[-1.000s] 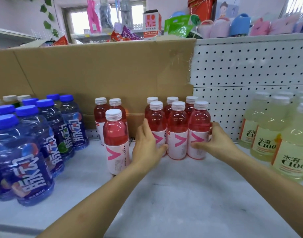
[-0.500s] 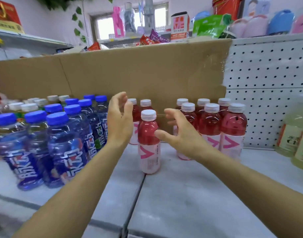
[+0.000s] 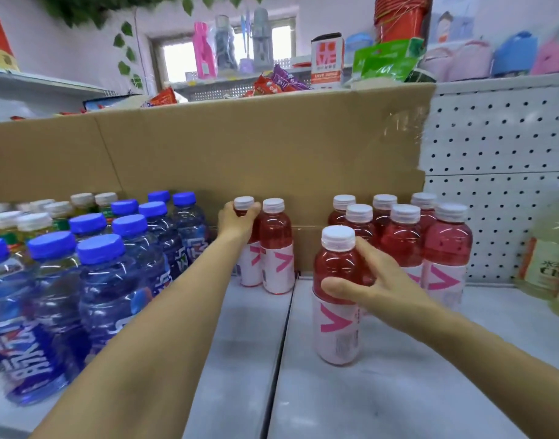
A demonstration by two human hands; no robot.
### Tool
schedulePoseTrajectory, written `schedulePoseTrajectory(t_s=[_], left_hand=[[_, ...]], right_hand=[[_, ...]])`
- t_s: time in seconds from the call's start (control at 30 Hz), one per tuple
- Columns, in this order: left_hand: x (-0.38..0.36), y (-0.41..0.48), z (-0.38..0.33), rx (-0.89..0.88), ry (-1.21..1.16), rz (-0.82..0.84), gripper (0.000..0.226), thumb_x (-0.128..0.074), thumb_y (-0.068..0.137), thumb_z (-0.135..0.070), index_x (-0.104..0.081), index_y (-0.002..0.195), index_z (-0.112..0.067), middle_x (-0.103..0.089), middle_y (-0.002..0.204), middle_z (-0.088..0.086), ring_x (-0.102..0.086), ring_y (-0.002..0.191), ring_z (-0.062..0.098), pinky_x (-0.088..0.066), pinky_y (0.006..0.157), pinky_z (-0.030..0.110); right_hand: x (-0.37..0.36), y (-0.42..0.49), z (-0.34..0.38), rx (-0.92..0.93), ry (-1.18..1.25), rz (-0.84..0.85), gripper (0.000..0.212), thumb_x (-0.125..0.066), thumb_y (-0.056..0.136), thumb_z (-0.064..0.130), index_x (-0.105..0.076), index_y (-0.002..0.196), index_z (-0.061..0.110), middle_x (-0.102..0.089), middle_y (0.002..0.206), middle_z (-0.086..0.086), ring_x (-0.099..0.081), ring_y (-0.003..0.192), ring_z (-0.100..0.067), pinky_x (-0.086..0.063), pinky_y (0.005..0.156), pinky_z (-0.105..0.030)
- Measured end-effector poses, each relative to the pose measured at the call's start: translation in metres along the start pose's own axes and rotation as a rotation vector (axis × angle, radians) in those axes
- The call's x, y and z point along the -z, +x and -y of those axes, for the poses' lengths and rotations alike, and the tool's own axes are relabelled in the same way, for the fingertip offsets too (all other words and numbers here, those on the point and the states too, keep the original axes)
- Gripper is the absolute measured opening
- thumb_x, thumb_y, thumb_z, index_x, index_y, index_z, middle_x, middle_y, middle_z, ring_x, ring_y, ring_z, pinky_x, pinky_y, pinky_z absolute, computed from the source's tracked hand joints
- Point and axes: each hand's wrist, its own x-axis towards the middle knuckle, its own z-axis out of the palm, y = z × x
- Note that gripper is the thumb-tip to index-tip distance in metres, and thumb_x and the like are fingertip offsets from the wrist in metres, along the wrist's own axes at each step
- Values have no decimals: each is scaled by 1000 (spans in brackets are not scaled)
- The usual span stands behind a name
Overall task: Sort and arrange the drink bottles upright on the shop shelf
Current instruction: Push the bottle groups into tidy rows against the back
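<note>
The grey shelf deck (image 3: 398,391) spans the full width in front of me, split by a front-to-back seam (image 3: 281,343). A cardboard sheet (image 3: 240,147) stands along the back edge, with white pegboard (image 3: 493,172) to its right. The blue-capped bottles (image 3: 107,280) fill the left section, upright, packed up to my left forearm. The block of six red bottles (image 3: 401,245) stands upright at the back, right of the seam. Pale yellow bottles (image 3: 547,264) sit at the right edge, apart from the block. Open deck lies along the seam toward the front edge. Two red bottles stand touching at the back, left of the seam: my left hand (image 3: 237,221) grips the rear-left red bottle (image 3: 251,270) around its neck, beside its neighbour bottle (image 3: 276,248). A gap separates this pair from the block. My right hand (image 3: 376,283) holds the front red bottle (image 3: 336,327), thumb across its front, fingers behind; this bottle is upright just right of the seam, in front of the block. The hands are well apart
</note>
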Motion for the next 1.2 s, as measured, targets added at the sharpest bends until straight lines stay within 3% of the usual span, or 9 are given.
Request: schedulePoseTrajectory(t_s=[0.1,0.17,0.27,0.37,0.53,0.63,0.8,0.93,1.2], left_hand=[[0,-2,6,-44,128,-32,46,-57,98,-37,-58,128,-3,-58,130,19,-58,118,34,-46,101,46],[4,-15,12,-74,165,-78,50,-52,100,-39,-52,131,0,-50,135,22,-52,122,37,-42,101,44],[16,-46,15,-142,127,-78,51,-47,103,-40,-41,135,-2,-39,138,16,-43,128,30,-33,105,38],[27,-82,8,-179,61,-46,45,-46,103,-41,-41,133,-7,-42,131,8,-43,118,18,-32,97,29],[15,-149,-19,-231,-68,111,30,-45,102,-47,-46,120,-24,-53,124,6,-54,116,20,-45,101,39],[-12,-180,-37,-268,-150,230,29,-47,102,-45,-51,122,-24,-59,116,0,-58,108,12,-46,91,28],[-53,-196,-53,-292,-222,349,30,-49,101,-46,-51,124,-26,-59,122,1,-57,115,12,-45,101,34],[-67,-195,-54,-312,-209,360,27,-47,99,-52,-49,119,-34,-55,118,-11,-52,110,-3,-43,95,27],[-73,-193,-57,-284,-208,357,33,-46,99,-55,-47,123,-33,-55,124,-5,-54,116,9,-45,105,41]], right_hand=[[28,-22,-1,-26,-3,-14,53,-76,74,52,-53,122,53,-68,116,22,-65,106,3,-53,81,-20],[45,-34,-2,-39,-28,-42,54,-75,74,51,-53,123,54,-67,118,23,-64,107,3,-54,77,-18],[64,-45,-7,-74,-73,-111,53,-75,73,51,-51,121,55,-67,114,26,-65,104,6,-54,75,-17],[75,-49,-16,-131,-46,-190,50,-76,69,52,-52,113,51,-68,108,25,-67,98,4,-54,76,-25],[77,-51,-15,-123,-52,-175,48,-78,70,47,-57,112,41,-70,103,22,-68,94,3,-51,79,-22],[79,-50,-13,-106,-135,-137,39,-80,78,43,-58,110,41,-70,100,23,-67,91,4,-49,77,-22],[83,-48,-14,-98,-180,-176,43,-79,81,36,-57,118,33,-70,103,14,-66,94,3,-52,84,-24],[94,-52,-16,-108,-190,-187,42,-78,82,32,-58,119,30,-70,105,11,-66,92,2,-52,84,-24],[112,-59,-21,-106,-205,-191,42,-78,82,33,-58,119,32,-69,104,14,-66,92,5,-48,80,-19]])
